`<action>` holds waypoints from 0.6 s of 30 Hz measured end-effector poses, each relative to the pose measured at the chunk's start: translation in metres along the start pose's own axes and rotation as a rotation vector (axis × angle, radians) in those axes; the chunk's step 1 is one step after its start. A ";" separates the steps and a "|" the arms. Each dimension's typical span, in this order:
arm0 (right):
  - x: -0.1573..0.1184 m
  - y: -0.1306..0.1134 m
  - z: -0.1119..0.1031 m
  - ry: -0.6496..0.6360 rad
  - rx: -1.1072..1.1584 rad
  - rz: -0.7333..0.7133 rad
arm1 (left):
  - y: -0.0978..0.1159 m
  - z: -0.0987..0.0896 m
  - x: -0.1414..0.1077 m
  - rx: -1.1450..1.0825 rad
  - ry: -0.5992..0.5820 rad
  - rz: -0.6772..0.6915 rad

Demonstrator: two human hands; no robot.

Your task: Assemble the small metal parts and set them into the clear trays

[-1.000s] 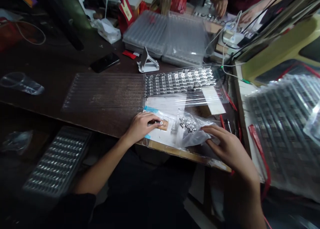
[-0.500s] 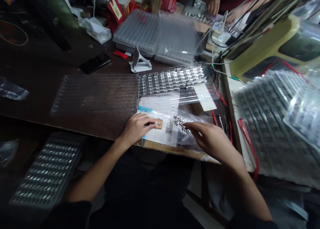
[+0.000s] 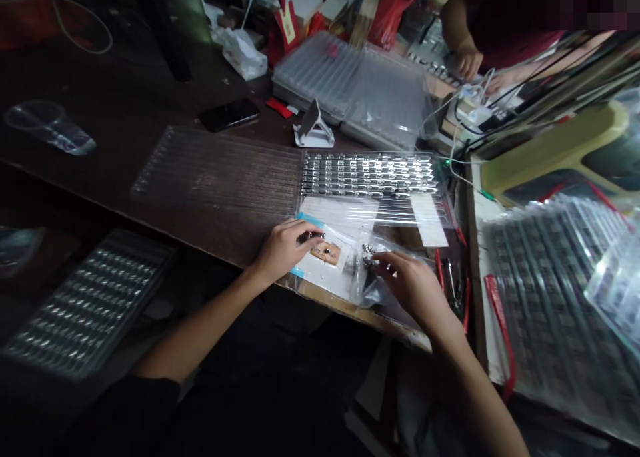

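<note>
A slim metal piece [image 3: 317, 235] was in the left hand [image 3: 283, 249], pinched between thumb and fingers just above the far-left part of a small tan block [image 3: 327, 252]. As far as it showed, its long axis ran roughly left to right, nearly along the counter's [image 3: 100, 170] length, its free end pointing right; the fingers hid the rest.

The block lay on a white sheet [image 3: 330, 280] edged with blue tape [image 3: 297, 271]. To its right, small shiny parts [image 3: 369, 250] lay in a loose heap at a clear plastic bag [image 3: 373, 292]. The right hand [image 3: 413, 280] had its fingers curled in at the heap, touching it; whether they gripped a part could not be told.

Beyond the sheet was a clear tray [image 3: 367, 174] with slim metal pieces in rows, their long axes also left to right. A ridged clear panel [image 3: 215, 174] stretched to its left, and a white card [image 3: 429, 221] lay across its near right part. Farther back were a phone [image 3: 230, 115], a white stand [image 3: 314, 129] and a co-worker's hand [image 3: 470, 62].
</note>
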State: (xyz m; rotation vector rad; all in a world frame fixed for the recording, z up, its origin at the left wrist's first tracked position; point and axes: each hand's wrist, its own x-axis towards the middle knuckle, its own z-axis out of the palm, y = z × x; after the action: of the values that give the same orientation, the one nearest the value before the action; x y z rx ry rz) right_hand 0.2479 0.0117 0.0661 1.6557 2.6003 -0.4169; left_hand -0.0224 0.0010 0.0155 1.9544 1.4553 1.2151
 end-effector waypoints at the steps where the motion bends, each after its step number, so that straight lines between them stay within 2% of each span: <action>1: 0.002 0.001 -0.005 0.023 0.043 -0.026 | 0.000 0.000 0.000 0.006 0.000 -0.012; 4: 0.012 -0.006 -0.020 0.092 0.180 -0.129 | -0.001 0.000 -0.001 0.022 0.006 -0.035; 7: 0.027 -0.024 -0.025 0.087 0.312 -0.261 | -0.002 0.000 -0.001 0.038 0.011 -0.032; 12: 0.048 -0.045 -0.003 0.014 0.407 -0.430 | -0.002 0.000 -0.001 0.068 0.013 -0.031; 16: 0.051 -0.049 0.018 0.004 0.460 -0.413 | -0.001 0.000 -0.001 0.083 0.000 -0.039; 18: 0.049 -0.052 0.024 0.014 0.387 -0.383 | -0.001 -0.001 -0.001 0.102 -0.003 -0.040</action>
State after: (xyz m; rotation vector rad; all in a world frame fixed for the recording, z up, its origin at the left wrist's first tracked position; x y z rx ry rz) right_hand 0.1775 0.0281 0.0454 1.2195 2.9935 -0.9799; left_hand -0.0236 0.0007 0.0151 1.9815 1.5757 1.1415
